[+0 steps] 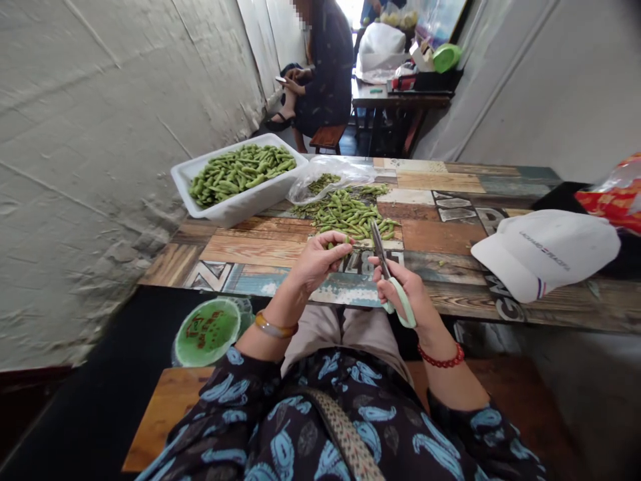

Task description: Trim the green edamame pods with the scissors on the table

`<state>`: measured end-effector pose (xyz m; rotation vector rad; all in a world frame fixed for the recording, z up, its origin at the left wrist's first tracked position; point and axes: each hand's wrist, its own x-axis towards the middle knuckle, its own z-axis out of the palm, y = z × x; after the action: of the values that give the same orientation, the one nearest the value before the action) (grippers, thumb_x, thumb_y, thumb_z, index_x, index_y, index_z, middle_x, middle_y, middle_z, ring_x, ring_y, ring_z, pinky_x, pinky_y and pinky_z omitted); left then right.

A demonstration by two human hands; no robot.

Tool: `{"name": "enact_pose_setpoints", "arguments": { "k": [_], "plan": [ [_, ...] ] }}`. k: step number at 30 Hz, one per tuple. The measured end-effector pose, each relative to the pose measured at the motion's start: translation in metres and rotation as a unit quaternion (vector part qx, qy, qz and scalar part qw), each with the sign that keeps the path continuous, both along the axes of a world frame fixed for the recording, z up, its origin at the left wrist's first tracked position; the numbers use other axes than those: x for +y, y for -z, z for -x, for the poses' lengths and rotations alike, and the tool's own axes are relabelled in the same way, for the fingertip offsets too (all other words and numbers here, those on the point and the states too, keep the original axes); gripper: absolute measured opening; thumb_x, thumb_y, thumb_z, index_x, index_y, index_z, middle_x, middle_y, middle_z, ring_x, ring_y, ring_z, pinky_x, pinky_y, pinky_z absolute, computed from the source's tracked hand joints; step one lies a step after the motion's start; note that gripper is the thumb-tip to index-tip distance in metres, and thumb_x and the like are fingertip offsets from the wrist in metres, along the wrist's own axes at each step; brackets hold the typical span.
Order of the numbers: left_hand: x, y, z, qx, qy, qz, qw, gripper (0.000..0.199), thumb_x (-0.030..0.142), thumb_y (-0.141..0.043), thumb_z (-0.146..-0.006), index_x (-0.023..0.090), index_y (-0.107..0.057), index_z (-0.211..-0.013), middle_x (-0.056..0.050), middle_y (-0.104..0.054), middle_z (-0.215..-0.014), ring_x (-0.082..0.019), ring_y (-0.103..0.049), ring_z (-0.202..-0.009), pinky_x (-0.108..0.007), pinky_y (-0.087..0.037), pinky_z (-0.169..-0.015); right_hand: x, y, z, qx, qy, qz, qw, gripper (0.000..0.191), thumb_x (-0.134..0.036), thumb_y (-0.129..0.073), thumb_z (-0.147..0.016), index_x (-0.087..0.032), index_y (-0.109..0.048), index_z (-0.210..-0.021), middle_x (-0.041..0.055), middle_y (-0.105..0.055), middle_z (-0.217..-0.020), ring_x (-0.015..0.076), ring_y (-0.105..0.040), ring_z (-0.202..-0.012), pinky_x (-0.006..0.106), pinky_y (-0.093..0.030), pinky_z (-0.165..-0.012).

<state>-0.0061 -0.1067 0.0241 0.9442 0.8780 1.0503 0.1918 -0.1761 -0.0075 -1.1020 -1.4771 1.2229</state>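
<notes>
While left hand (323,257) pinches a green pod (347,240) between fingertips (344,249), right hand (405,286) curls round scissors (383,257); keep blades (376,235) outside that pinch.

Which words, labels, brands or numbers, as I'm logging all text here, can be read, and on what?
White cap: "PEACEFUL"; preceding word too blurred.
Tabletop: "G"
Tabletop: "8"; other large letters unclear.
Green round top: red characters, too blurred.
Red packet: markings too blurred.
</notes>
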Motion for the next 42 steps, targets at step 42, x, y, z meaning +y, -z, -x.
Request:
{"name": "enact_pose_setpoints", "arguments": {
  "k": [42],
  "plan": [
    [-0.019, 0.004, 0.007, -0.117, -0.074, 0.042, 0.990, 0.044, 0.034, -0.087, -0.059, 0.017, -0.050, -0.075, 0.007, -0.053, -0.056, -0.001, -0.033, -0.038, -0.015, -0.018, -0.038, -0.007, 0.003, 0.030, -0.103, 0.007, -0.059, 0.993, 0.051, -0.052, -0.063, -0.089, -0.021, -0.058, -0.129, 0.0040, -0.059, -0.095, 0.0109, -0.054, -0.064, 0.025, -0.050, -0.058]
  ]
}}
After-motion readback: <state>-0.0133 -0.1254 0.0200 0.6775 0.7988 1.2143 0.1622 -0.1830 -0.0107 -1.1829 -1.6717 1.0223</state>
